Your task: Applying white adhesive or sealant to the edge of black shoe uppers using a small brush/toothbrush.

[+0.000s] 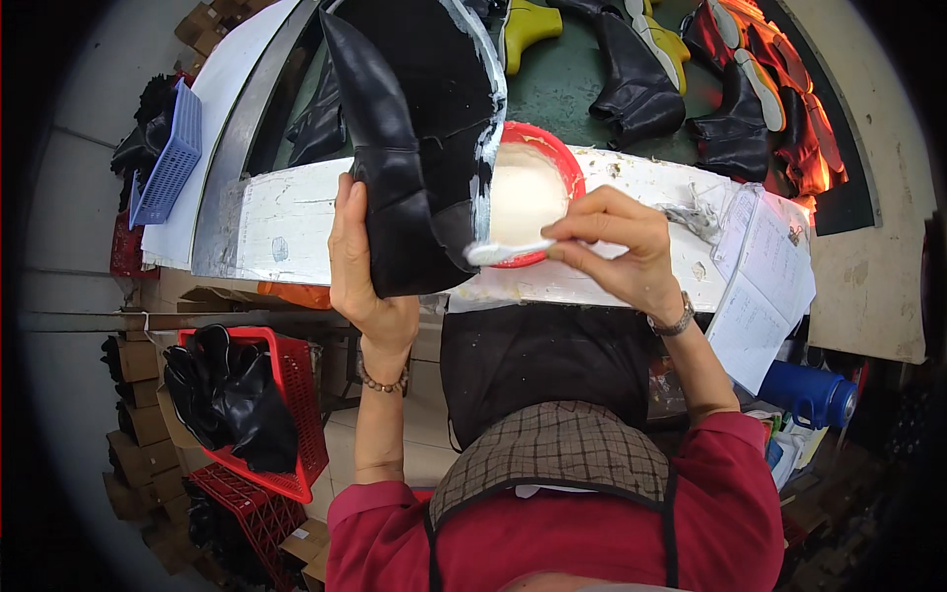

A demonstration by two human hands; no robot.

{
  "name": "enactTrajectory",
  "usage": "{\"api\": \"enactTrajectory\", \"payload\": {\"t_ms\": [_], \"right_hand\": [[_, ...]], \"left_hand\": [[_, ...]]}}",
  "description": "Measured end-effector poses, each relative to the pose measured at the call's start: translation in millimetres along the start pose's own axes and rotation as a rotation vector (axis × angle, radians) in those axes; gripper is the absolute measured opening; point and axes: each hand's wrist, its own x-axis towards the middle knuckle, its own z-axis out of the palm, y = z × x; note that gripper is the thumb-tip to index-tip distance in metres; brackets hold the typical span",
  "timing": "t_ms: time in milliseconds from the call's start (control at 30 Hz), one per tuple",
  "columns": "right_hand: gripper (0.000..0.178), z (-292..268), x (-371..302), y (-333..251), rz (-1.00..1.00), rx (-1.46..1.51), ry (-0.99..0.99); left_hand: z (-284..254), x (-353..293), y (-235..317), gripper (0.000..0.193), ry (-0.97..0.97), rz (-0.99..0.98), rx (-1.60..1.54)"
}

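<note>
My left hand (365, 261) grips the lower part of a black leather boot upper (390, 128), holding it up over the white bench. The upper is opened out, and a wet white paste coats its right-hand edge from the top down. Between the thumb and fingers of my right hand (621, 247) is a slim white brush (515, 251). Its head, slightly blurred, lies at the lower end of the coated edge. Behind the upper stands a red bowl (572, 168) of creamy white paste, partly covered by the upper and the brush.
Several black boots (636, 94) and yellow boots (528, 32) lie on a green surface beyond the white bench (296, 222). Written sheets (764, 286) and a blue jug (804, 395) are at the right. Left and below, a red basket (311, 424) holds black leather pieces.
</note>
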Motion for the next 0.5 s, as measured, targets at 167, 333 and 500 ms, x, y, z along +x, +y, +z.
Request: {"api": "enactTrajectory", "payload": {"t_ms": [167,333,500], "right_hand": [[0.016,-1,3,-7,0.11,0.112,-0.139],[0.013,-6,17,2,0.072,-0.002,0.034],[0.017,17,19,8,-0.024,-0.024,0.043]], "left_hand": [[-8,0,-11,0.056,-0.07,0.134,0.127],[-36,-1,-17,0.056,-0.164,-0.003,0.157],[-47,-9,-9,0.059,-0.185,-0.158,0.037]]}}
